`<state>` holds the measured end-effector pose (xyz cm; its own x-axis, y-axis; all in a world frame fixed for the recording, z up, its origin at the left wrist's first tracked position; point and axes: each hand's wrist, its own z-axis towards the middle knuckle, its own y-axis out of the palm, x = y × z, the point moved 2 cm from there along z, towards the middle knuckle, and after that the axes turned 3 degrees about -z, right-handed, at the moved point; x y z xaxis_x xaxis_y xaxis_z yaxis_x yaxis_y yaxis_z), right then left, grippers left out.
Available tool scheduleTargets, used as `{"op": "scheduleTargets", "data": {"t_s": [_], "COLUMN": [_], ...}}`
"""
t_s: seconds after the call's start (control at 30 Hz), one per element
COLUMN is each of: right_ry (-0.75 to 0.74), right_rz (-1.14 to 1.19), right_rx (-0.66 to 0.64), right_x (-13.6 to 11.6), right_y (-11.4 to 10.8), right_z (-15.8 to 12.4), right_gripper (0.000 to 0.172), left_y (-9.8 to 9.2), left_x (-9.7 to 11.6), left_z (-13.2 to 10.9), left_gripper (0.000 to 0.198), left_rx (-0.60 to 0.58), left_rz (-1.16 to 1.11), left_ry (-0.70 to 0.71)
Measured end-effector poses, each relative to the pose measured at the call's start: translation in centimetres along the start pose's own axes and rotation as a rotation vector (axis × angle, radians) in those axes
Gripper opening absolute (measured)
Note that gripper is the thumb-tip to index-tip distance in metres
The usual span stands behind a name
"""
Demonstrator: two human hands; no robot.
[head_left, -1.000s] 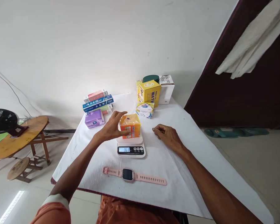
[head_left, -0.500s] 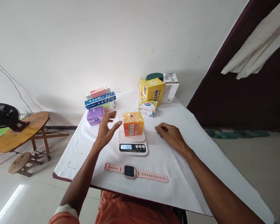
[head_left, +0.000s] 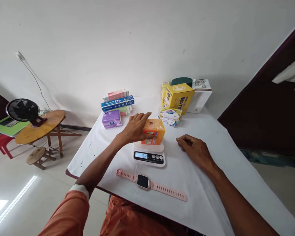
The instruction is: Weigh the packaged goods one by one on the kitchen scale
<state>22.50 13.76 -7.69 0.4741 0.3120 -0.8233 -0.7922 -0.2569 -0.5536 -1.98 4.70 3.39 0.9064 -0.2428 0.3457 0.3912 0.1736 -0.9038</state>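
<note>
An orange packet [head_left: 155,129] stands on a small white kitchen scale [head_left: 149,155] whose display reads 162. My left hand [head_left: 135,127] wraps over the packet's left side and top, fingers closed on it. My right hand [head_left: 194,149] rests on the white table [head_left: 206,193] to the right of the scale, fingers loosely curled, holding nothing. A pink smartwatch [head_left: 147,182] lies flat in front of the scale.
At the back left a purple tissue pack [head_left: 111,118] lies by stacked toothpaste boxes [head_left: 117,101]. At the back right stand a yellow box [head_left: 178,97], a white box [head_left: 199,95] and a small soap box [head_left: 169,116]. A round wooden table [head_left: 40,124] with a fan [head_left: 22,110] stands left.
My left hand let go of the orange packet and drew back, open, then came back and closed on it. The scale reading fell from 363 to 162. The view shifted left.
</note>
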Motion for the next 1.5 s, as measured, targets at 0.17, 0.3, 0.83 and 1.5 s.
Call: {"op": "scheduleTargets", "data": {"t_s": [0.17, 0.3, 0.83, 1.5], "right_ry": [0.012, -0.004, -0.044, -0.101], "right_rz": [-0.01, 0.012, 0.035, 0.126], "right_rx": [-0.013, -0.016, 0.003, 0.088], "right_x": [-0.3, -0.2, -0.1, 0.6], "right_y": [-0.2, -0.2, -0.3, 0.2], "right_z": [-0.1, 0.0, 0.2, 1.0], "right_gripper": [0.034, 0.034, 0.034, 0.028], "left_y": [-0.5, -2.8, -2.7, 8.7], "left_x": [-1.0, -3.7, -15.5, 2.7], "left_z": [0.8, 2.0, 4.9, 17.9], "left_gripper": [0.06, 0.057, 0.058, 0.089], "left_rx": [-0.037, 0.149, 0.139, -0.074], "left_rz": [-0.113, -0.098, 0.255, 0.142], "left_ry": [-0.005, -0.042, -0.384, -0.459]}}
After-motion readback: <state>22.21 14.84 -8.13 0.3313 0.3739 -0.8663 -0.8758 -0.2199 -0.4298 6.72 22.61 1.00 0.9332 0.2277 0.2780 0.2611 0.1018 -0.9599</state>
